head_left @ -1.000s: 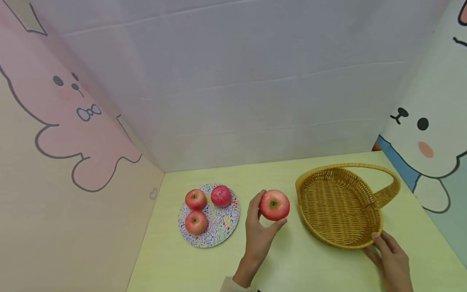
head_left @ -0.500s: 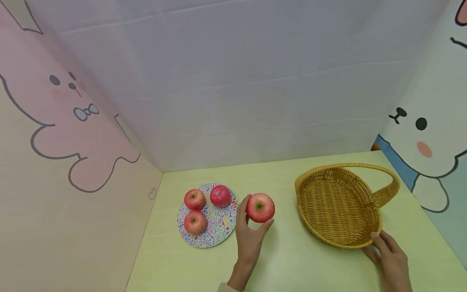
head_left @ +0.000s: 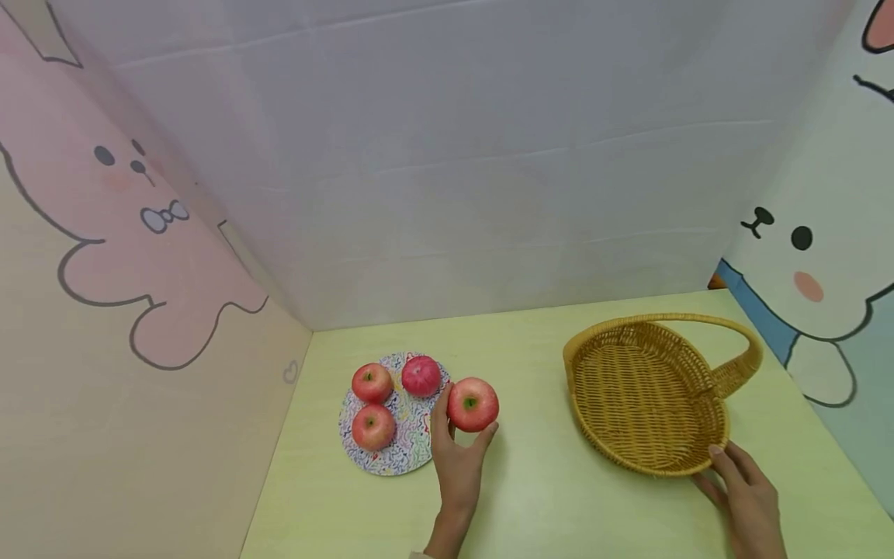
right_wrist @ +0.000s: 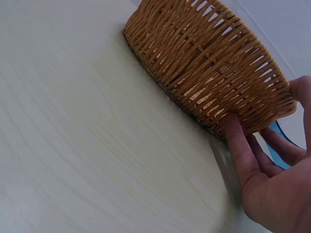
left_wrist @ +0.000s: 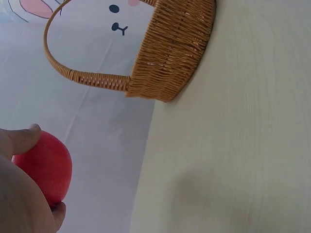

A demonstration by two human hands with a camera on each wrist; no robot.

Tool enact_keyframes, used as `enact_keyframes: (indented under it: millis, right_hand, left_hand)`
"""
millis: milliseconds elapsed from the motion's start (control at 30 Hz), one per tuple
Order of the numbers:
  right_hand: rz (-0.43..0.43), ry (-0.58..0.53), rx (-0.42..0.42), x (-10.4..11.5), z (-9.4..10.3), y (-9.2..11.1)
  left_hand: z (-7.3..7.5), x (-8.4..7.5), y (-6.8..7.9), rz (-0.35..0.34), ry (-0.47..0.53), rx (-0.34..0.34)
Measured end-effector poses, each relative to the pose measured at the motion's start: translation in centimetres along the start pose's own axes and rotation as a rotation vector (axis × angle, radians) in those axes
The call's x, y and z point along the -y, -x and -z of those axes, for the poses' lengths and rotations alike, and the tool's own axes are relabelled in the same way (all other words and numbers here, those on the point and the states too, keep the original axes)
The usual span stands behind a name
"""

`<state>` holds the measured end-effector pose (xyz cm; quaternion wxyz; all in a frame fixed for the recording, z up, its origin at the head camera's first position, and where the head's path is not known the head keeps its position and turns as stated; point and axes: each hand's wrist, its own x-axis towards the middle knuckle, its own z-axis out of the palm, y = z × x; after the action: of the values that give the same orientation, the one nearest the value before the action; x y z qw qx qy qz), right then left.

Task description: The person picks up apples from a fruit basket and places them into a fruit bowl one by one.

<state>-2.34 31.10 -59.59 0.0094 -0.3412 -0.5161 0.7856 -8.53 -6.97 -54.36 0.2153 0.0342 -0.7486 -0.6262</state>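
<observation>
My left hand [head_left: 457, 466] grips a red apple [head_left: 472, 404] between thumb and fingers, stem facing up. In the left wrist view the apple [left_wrist: 47, 167] is raised off the table, whose surface carries a shadow. The hand overlaps the right edge of a round patterned plate [head_left: 412, 458]. Two apples [head_left: 373, 427] lie on the plate's left side, and a darker pinkish-red round fruit [head_left: 421, 376] sits near its top. At the right, my right hand [head_left: 750, 497] holds the near rim of a wicker basket [head_left: 646, 404], thumb on the rim and fingers against the outer wall [right_wrist: 214, 73].
The basket's tall arched handle [head_left: 740, 330] rises at its far right side. A pale curtain [head_left: 447, 194] hangs behind the light table [head_left: 545, 497]. Cartoon-printed panels [head_left: 174, 310] stand at both sides.
My left hand has moved left with the apple, from beside the basket to the plate's right edge. The right hand stays on the basket rim.
</observation>
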Motion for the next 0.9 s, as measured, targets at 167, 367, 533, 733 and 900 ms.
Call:
enact_keyframes:
  millis: [167,367,533,733,900]
  right_hand:
    - [0.030,-0.008,0.027,-0.1,0.3,0.1]
    - [0.039,-0.008,0.043,-0.1,0.3,0.2]
    - [0.016,-0.006,0.038,-0.2,0.3,0.0]
    - [0.024,-0.013,0.044,-0.3,0.3,-0.1]
    - [0.027,-0.021,0.040,-0.1,0.3,-0.1]
  left_hand:
    - [0.3,1.2,0.0,0.028,0.067,-0.025]
    - [0.8,2.4,0.2,0.114,0.085,-0.081]
    - [1.5,3.9,0.3,0.121,0.046,-0.129]
    - [2.3,5.3,-0.1,0.078,-0.013,-0.163]
    - [2.7,6.0,-0.5,0.071,-0.017,-0.192]
